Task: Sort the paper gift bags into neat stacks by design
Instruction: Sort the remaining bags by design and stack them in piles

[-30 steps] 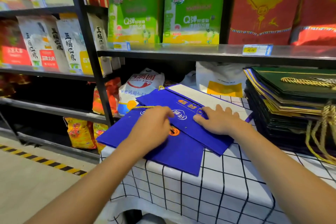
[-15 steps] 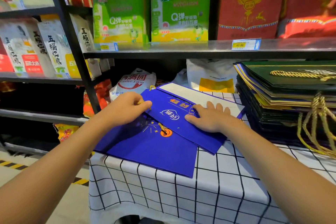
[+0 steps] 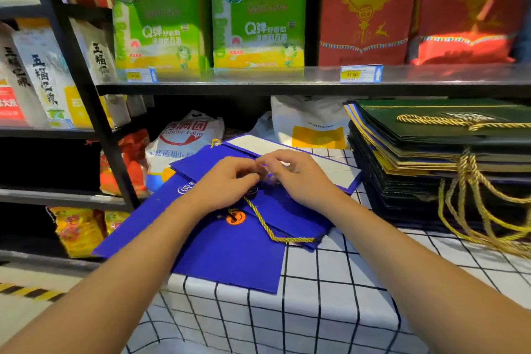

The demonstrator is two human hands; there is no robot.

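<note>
Several flat blue gift bags are lying overlapped near the left edge of the tabletop, which is wearing a white cloth with a black grid. The lowest blue bag is hanging partly past that left edge. One bag at the back is showing its white inner face.

Both hands are meeting over the middle of the blue pile. The left hand is resting on the bags with its fingers curled toward the right hand. The right hand is sitting just beside it, fingers bent with the tips close together; the spot where the two hands meet is blurred, so whether either is pinching anything cannot be told.

A gold rope handle is trailing out from beneath the hands and running along the near edge of the upper blue bag.

To the right, a tall stack of dark green gift bags is standing on the same tabletop, its gold cords drooping over the front.

Behind, a black shelf is carrying green rice bags and red rice bags.
</note>
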